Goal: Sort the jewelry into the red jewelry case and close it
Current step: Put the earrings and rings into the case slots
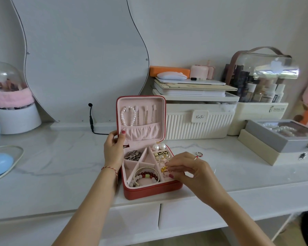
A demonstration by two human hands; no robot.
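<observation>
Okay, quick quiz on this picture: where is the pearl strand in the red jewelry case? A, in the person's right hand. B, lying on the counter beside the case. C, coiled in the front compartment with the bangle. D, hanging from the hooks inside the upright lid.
D: the pearl strand hangs in a loop from the hooks in the upright lid of the red jewelry case, above the gathered pink pocket.

left hand point(113, 151): thumb and fingers gripping | right hand point(188, 172): fingertips curled, pinching
</observation>
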